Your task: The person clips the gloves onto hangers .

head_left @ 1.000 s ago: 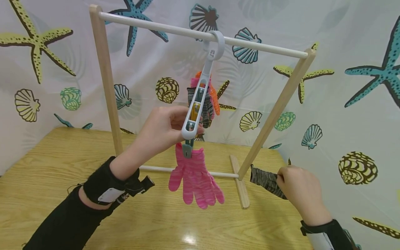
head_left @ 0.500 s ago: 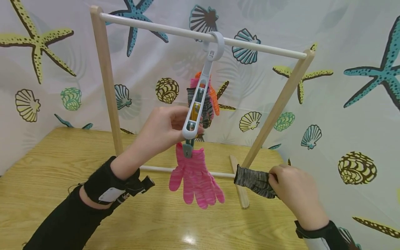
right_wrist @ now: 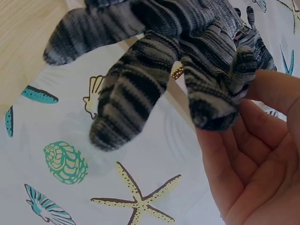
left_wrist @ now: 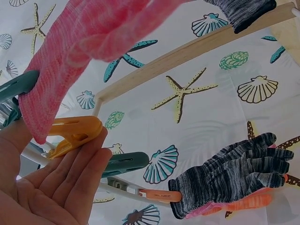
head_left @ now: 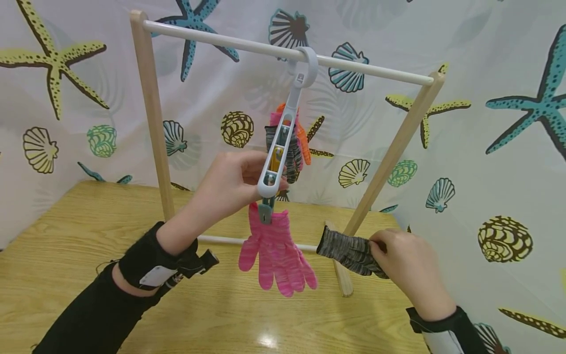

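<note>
In the head view my left hand (head_left: pixel 227 182) is at the near end of a light grey hanger (head_left: pixel 289 103). Its fingers and thumb hold a yellow clothespin (left_wrist: pixel 77 124) beneath the hanger; the thumb's tip is hidden. A pink knit glove (head_left: pixel 276 250) hangs beside it, fingers down, its cuff in a green clothespin (head_left: pixel 265 212). Off to the right, my right hand (head_left: pixel 407 260) pinches a grey-and-black striped glove (head_left: pixel 351 250) by its finger end, with the open cuff pointing left toward the pink glove. A free green clothespin (left_wrist: pixel 126 161) sits farther along the hanger.
The hanger hooks over a white rod (head_left: pixel 221 42) on a wooden frame (head_left: pixel 152 113). At the hanger's far end hang another striped glove (left_wrist: pixel 229 173) and pink and orange gloves (head_left: pixel 304 142). Below is a wooden table (head_left: pixel 199 305); a sea-patterned cloth (head_left: pixel 398 29) stands behind.
My right hand has moved left with the striped glove, bringing its cuff closer to the pink glove and the hanger. My left hand has stayed in place.
</note>
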Tool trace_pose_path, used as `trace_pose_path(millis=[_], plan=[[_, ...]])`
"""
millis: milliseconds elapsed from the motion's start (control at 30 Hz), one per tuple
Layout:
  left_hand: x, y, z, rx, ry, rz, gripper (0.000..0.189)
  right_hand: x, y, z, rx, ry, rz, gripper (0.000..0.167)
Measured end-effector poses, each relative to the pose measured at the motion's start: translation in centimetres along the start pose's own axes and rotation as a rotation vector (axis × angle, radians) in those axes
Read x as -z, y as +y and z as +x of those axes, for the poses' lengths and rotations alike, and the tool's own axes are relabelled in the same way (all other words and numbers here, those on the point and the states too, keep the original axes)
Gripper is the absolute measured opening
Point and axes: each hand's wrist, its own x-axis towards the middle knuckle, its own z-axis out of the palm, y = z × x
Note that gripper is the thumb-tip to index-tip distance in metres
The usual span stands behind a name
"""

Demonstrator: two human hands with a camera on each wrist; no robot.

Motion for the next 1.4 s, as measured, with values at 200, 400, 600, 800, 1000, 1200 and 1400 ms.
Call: trace_pose_path(millis=[200, 400, 600, 800, 1000, 1200, 1400], plan=[[0.0, 0.0, 0.0, 0.006, 0.002, 0.014, 0.032, 0.3, -0.7, 0.7, -0.018, 0.0, 0.044, 0.007], [-0.1, 0.0, 0.1, -0.007, 0.001, 0.006, 0.03, 0.5, -1.6, 1.5, -0.012, 0.031, 0.058, 0.006], [-0.1, -0.1, 0.1, -0.01, -0.003, -0.013, 0.028, 0.3, -2.4, 2.1, -0.006, 0.078, 0.09, 0.005], [-0.1, -0.1, 0.1, 0.001, -0.01, -0.015, 0.03, 0.1, -3.0, 2.6, 0.004, 0.133, 0.139, 0.005], [-0.1, -0.1, 0.1, -0.011, -0.012, -0.021, 0.028, 0.5, -3.7, 2.9, -0.01, 0.133, 0.178, 0.005], [-0.1, -0.1, 0.1, -0.015, -0.01, -0.023, 0.027, 0.9, -4.3, 3.2, -0.02, 0.121, 0.21, 0.004], [-0.2, -0.2, 0.1, -0.017, -0.006, -0.021, 0.028, 1.2, -4.6, 3.8, -0.039, 0.119, 0.25, 0.004]])
